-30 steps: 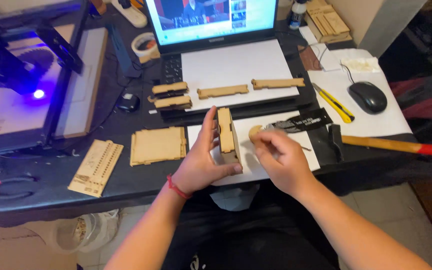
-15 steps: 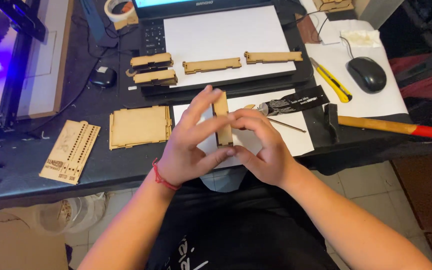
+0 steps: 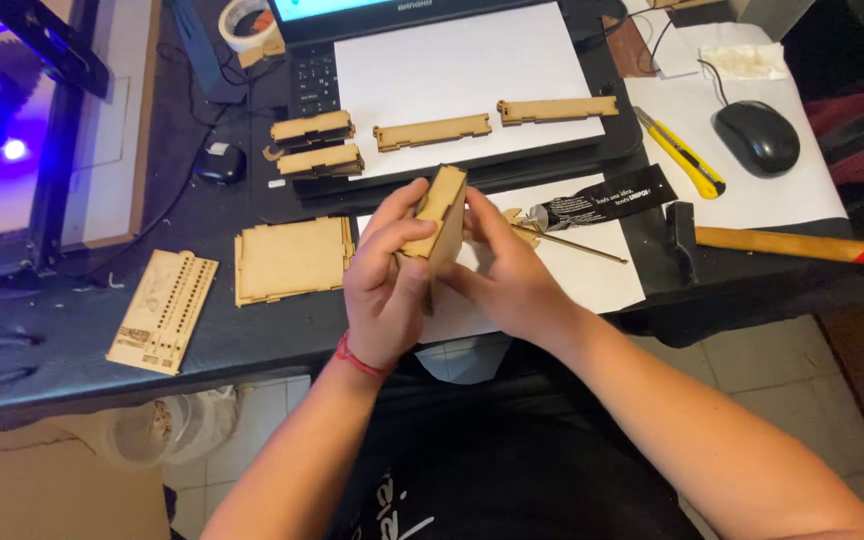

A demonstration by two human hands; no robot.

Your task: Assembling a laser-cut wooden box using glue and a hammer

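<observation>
A small assembly of thin laser-cut wooden panels is held upright above the desk's front edge. My left hand wraps its left side, fingers curled over the top. My right hand presses against its right face with fingers and thumb. Below it lies a white sheet of paper. A thin wooden stick and a black glue tube lie just right of my hands.
Notched wooden strips lie on a white sheet on the laptop. A stack of square panels and a perforated board lie left. A yellow utility knife, mouse and hammer lie right. A laser machine glows far left.
Both hands have lifted the wooden assembly off the paper and closed around it. The camera has tilted down and nearer, so the desk sits higher in view.
</observation>
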